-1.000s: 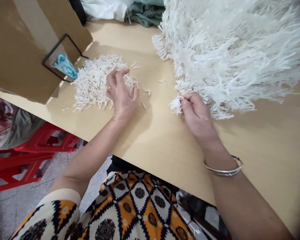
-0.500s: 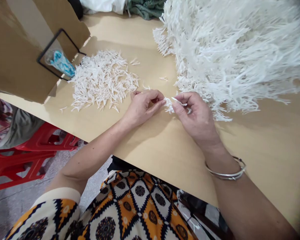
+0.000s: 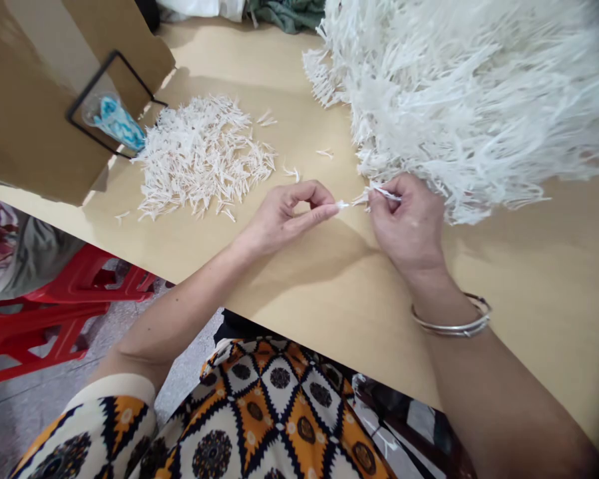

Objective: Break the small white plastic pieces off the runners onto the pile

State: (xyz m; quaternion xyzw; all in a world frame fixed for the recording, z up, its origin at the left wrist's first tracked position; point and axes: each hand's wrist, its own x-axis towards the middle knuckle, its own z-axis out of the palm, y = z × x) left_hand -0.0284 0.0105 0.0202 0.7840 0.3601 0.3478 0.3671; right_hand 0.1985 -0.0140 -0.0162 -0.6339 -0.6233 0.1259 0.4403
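Observation:
Between thumb and forefinger, my left hand (image 3: 299,211) pinches a small white piece (image 3: 343,205) near the middle of the tan table (image 3: 324,286). My right hand (image 3: 406,216) is closed on some branched white strands (image 3: 374,193), whose tips point toward my left hand. A narrow gap separates the two hands. Behind and left of my left hand lies a low pile of small white branched pieces (image 3: 199,153). A large heap of long white strands (image 3: 459,100) rises just beyond my right hand.
A cardboard box (image 3: 44,100) stands at the left, beside a black wire frame (image 3: 92,90) and a clear cup with blue-and-white content (image 3: 117,123). Dark green cloth (image 3: 287,13) lies at the back. Red stools (image 3: 40,326) and a person's clothed leg (image 3: 34,259) are at lower left.
My right hand has moved right and slightly away from me, widening the gap to my left hand. The left hand has shifted slightly right, with a small white piece now showing at its fingertips.

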